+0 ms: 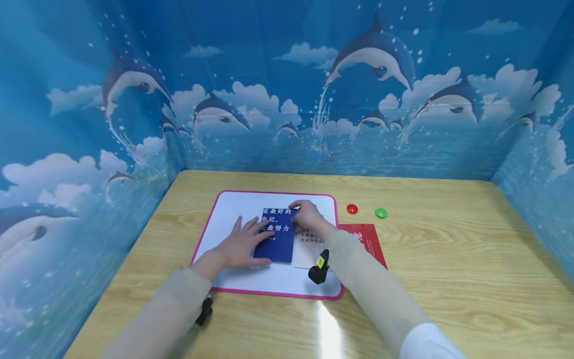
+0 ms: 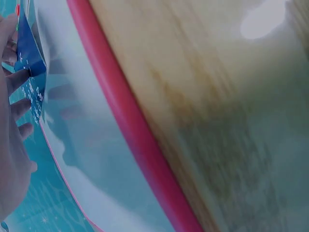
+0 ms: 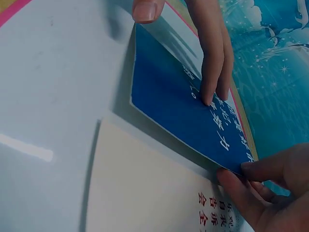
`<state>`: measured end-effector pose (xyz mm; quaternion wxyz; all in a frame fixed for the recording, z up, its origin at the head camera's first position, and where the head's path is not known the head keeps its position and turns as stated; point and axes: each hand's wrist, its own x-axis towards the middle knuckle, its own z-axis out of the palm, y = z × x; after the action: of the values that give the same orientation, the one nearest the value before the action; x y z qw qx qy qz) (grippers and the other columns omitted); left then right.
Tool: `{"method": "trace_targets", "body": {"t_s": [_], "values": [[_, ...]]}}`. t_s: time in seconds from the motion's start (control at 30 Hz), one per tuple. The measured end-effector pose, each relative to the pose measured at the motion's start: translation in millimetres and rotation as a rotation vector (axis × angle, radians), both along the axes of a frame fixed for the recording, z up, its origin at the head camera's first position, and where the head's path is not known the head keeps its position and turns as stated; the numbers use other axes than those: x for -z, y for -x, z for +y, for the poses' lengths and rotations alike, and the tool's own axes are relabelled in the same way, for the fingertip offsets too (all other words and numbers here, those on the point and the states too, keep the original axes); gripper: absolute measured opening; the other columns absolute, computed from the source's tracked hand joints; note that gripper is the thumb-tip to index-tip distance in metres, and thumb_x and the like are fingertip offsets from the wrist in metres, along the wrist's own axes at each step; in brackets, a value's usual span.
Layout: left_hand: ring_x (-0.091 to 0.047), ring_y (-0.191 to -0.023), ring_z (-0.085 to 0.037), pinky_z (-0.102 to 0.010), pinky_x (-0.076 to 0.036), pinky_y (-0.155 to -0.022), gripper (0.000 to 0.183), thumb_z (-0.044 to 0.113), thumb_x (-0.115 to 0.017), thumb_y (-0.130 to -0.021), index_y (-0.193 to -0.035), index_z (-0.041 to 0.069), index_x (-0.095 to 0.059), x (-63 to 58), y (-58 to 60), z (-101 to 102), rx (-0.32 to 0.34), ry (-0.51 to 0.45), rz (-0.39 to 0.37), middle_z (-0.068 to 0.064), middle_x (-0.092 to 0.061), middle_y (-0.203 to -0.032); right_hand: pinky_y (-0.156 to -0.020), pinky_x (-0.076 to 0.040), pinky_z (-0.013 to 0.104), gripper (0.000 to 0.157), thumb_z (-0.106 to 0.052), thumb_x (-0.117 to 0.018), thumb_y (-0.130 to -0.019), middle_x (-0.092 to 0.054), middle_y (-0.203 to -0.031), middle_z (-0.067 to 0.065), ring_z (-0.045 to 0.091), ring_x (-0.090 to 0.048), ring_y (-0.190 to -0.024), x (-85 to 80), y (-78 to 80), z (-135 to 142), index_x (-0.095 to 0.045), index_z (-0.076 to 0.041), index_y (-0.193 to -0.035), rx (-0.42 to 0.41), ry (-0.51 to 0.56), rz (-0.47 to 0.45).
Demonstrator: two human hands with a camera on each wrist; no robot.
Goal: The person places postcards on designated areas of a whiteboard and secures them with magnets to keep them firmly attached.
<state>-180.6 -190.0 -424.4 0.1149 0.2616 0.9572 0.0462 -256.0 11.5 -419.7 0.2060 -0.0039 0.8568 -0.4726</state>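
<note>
A dark blue card (image 1: 279, 247) with white Chinese characters lies over a pink-edged whiteboard (image 1: 269, 282). My left hand (image 1: 239, 248) spreads its straight fingers across the card's left part. In the right wrist view, my right hand (image 3: 275, 188) pinches the card's edge near the corner between thumb and finger. There the blue card (image 3: 159, 87) stands slightly off the board along its near edge. Just to its right is a white card (image 1: 306, 257) with dark and red characters, partly hidden by my right hand and wrist. The left wrist view catches my left hand (image 2: 12, 140) only at its edge.
A red card (image 1: 373, 240) sits at the board's right side, partly behind my right forearm. Beyond it on the wooden table (image 1: 448, 239) are a red round magnet-like piece (image 1: 352, 209) and a green one (image 1: 381, 213). A dolphin-print curtain (image 1: 269, 144) surrounds the table.
</note>
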Motion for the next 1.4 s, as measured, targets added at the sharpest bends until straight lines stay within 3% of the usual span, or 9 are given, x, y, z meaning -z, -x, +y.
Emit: {"method": "trace_targets", "body": {"t_s": [0.23, 0.37, 0.57, 0.87, 1.0, 1.13, 1.4], "values": [[-0.027, -0.141, -0.029, -0.062, -0.004, -0.114, 0.078, 0.07, -0.051, -0.08, -0.144, 0.025, -0.038, 0.3, -0.8, 3.1, 0.001, 0.029, -0.014, -0.006, -0.033, -0.152, -0.05, -0.051, 0.021, 0.039, -0.009, -0.058, -0.088, -0.066, -0.101, 0.016, 0.011, -0.056, -0.052, -6.5, 0.0, 5.1, -0.055, -0.004, -0.126, -0.066, -0.137, 0.105], [-0.028, -0.141, -0.027, -0.062, -0.004, -0.114, 0.078, 0.07, -0.051, -0.08, -0.143, 0.025, -0.039, 2.2, -1.1, 2.0, -0.002, 0.034, -0.016, -0.006, -0.033, -0.152, -0.063, -0.054, 0.026, 0.036, -0.016, -0.058, -0.091, -0.065, -0.107, 0.014, 0.017, -0.062, -0.072, -13.2, -0.4, 9.1, -0.057, -0.005, -0.124, -0.077, -0.183, 0.158], [-0.028, -0.141, -0.027, -0.061, -0.004, -0.114, 0.079, 0.069, -0.052, -0.08, -0.144, 0.024, -0.038, 4.5, -1.5, 0.8, -0.003, 0.022, -0.022, -0.006, -0.032, -0.152, -0.086, -0.051, 0.038, 0.036, -0.024, -0.058, -0.091, -0.065, -0.112, 0.011, 0.023, -0.061, -0.099, -20.4, -1.5, 16.4, -0.058, -0.009, -0.124, -0.122, -0.338, 0.297], [-0.021, -0.143, -0.032, -0.059, -0.006, -0.115, 0.08, 0.068, -0.051, -0.082, -0.146, 0.023, -0.033, -0.2, -2.5, 5.8, 0.008, -0.043, 0.004, -0.007, -0.028, -0.154, -0.098, -0.046, 0.042, 0.037, -0.022, -0.06, -0.09, -0.06, -0.123, 0.014, 0.028, -0.056, -0.115, -21.8, -8.3, 31.2, -0.059, -0.007, -0.124, -0.173, -0.464, 0.5], [-0.023, -0.142, -0.031, -0.058, -0.008, -0.116, 0.076, 0.065, -0.051, -0.083, -0.145, 0.024, -0.035, -3.3, -5.6, 12.0, 0.038, -0.068, 0.027, -0.007, -0.029, -0.153, -0.105, -0.038, 0.047, 0.041, -0.029, -0.06, -0.091, -0.057, -0.129, 0.015, 0.031, -0.048, -0.124, -18.1, -9.9, 40.5, -0.058, -0.007, -0.126, -0.187, -0.486, 0.561], [-0.023, -0.142, -0.032, -0.057, -0.012, -0.116, 0.074, 0.064, -0.049, -0.085, -0.146, 0.025, -0.033, -2.3, -11.4, 16.0, 0.081, -0.059, 0.003, -0.007, -0.027, -0.154, -0.111, -0.026, 0.054, 0.051, -0.041, -0.056, -0.091, -0.049, -0.139, 0.015, 0.034, -0.037, -0.133, -15.8, -11.2, 52.1, -0.053, -0.01, -0.132, -0.197, -0.539, 0.587], [-0.018, -0.145, -0.027, -0.052, -0.009, -0.118, 0.075, 0.069, -0.044, -0.084, -0.147, 0.031, -0.028, 4.0, -19.2, 12.8, 0.053, 0.022, -0.061, -0.001, -0.019, -0.157, -0.11, -0.003, 0.069, 0.069, -0.056, -0.052, -0.089, -0.028, -0.153, 0.015, 0.04, -0.011, -0.143, -8.5, -10.9, 79.3, -0.04, -0.014, -0.142, -0.195, -0.609, 0.581]]}}
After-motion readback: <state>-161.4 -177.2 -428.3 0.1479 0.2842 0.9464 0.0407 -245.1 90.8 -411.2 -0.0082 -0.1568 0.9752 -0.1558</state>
